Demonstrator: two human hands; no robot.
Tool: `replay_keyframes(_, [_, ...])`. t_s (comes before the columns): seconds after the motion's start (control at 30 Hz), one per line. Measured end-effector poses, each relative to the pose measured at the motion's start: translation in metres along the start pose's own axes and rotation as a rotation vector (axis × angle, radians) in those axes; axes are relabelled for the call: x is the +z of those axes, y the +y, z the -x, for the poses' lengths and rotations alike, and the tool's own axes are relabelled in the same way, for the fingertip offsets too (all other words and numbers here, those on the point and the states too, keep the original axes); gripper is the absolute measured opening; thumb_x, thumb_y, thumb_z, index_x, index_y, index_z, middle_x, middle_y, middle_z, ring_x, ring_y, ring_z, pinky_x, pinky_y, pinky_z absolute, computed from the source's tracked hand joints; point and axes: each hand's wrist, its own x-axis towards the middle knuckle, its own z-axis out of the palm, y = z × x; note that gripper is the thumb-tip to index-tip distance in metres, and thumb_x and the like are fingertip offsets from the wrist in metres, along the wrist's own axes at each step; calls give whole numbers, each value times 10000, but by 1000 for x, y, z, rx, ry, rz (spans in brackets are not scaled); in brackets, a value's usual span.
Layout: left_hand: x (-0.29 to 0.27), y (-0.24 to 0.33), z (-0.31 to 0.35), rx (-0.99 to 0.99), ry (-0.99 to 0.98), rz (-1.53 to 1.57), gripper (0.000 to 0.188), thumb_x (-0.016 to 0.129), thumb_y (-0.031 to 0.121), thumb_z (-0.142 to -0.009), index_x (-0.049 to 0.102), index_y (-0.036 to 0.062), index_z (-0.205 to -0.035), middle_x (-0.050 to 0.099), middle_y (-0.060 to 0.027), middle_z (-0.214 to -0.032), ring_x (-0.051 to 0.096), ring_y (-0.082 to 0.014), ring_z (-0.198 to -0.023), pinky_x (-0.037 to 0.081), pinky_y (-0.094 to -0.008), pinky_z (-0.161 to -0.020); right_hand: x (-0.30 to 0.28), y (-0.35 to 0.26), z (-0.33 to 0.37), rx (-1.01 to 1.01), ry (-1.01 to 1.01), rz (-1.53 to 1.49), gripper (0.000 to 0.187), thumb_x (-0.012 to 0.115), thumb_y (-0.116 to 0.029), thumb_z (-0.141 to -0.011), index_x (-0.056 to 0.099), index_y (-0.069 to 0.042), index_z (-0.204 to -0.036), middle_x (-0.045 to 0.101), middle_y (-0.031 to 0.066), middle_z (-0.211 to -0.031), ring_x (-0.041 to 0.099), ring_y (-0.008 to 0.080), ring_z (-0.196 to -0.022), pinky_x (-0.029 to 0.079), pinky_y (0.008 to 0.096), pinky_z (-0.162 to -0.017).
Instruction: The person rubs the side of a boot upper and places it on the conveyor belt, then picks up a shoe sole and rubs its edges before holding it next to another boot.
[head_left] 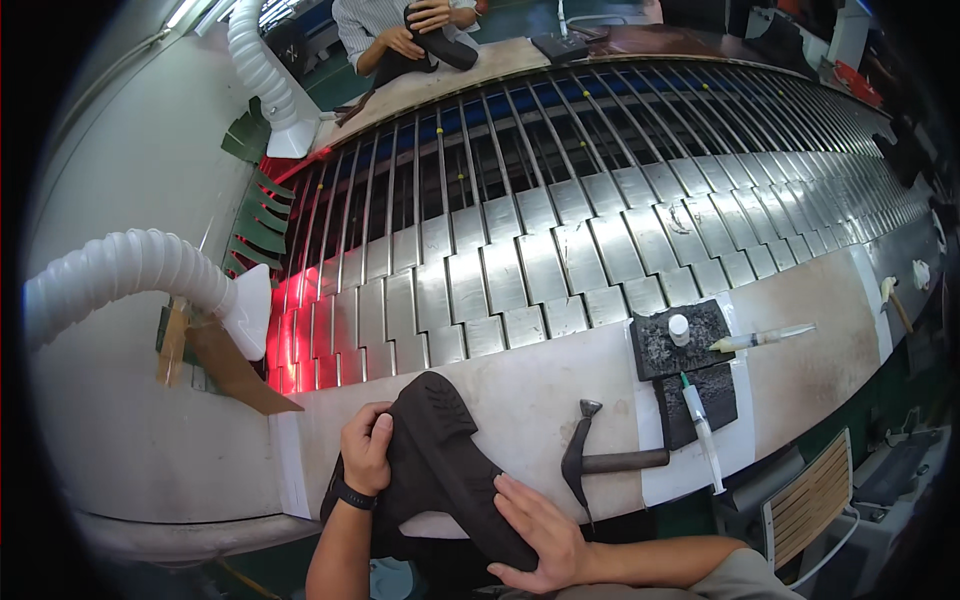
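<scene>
A black boot [440, 470] lies on its side at the near edge of the bench, its ridged sole turned toward the upper right. My left hand [367, 450] is closed round the heel end, thumb upward, with a dark band on the wrist. At the toe end, my right hand [540, 535] grips the boot, its fingers laid along the sole and its thumb below. To the right of the boot rests a hammer [620, 461] with a dark head and handle, touched by neither hand.
Beyond the bench runs a metal slat conveyor [520, 280], lit red at its left. Black pads [650, 350] carry a small white bottle [679, 330] and two syringes [703, 430]. A white hose [150, 265] hangs at left. Across the conveyor, a person [400, 35] handles another black boot [445, 48].
</scene>
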Motion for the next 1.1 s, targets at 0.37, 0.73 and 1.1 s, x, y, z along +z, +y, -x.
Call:
replay_keyframes(0.37, [6,-2,-3,117,69,24,389,648,336,-1082,762,-36,-1077,761,-186,-859,742,-267,-794,551,-361,-755,4,-6,9,-78,46,160,868,870,-186,-801,508,127,-1526,556,379,-1526,591,525,-1391,461,515,-1191])
replay_keyframes(0.73, [7,-10,0,138,140,-13,456,660,429,-1059,790,-8,-1051,787,-221,-927,773,-356,-873,571,-417,-787,15,-16,21,5,90,145,764,806,-177,-863,546,79,-1534,637,308,-1465,650,414,-1350,485,433,-1153])
replay_keyframes(1.1, [-1,-7,1,94,120,-63,533,633,545,-1038,803,40,-1030,800,-212,-970,766,-413,-948,577,-488,-838,23,-19,20,57,108,113,736,745,-192,-871,557,77,-1531,670,282,-1428,679,360,-1305,488,406,-1137])
